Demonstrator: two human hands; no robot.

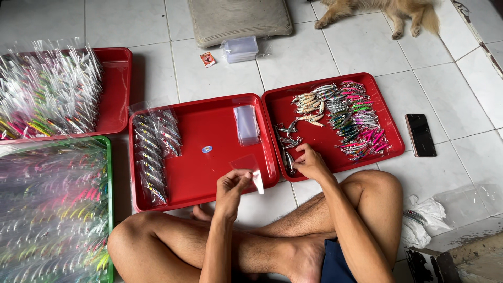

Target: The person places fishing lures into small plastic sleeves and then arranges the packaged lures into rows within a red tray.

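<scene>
Now left hand pinches small clear plastic sleeve over middle red plastic tray, right hand fingers closing on silver metal lure in rt tray; best keep sleeve mouth open, slide lure in tail-first.

At lower centre of the frame, the left hand pinched a small clear plastic sleeve over the middle red tray. The right hand rested on loose fishing lures at the near edge of the right red tray. Packed lures lay in rows along the middle tray's left side. A black phone lay on the tiled floor, right of the trays.
</scene>
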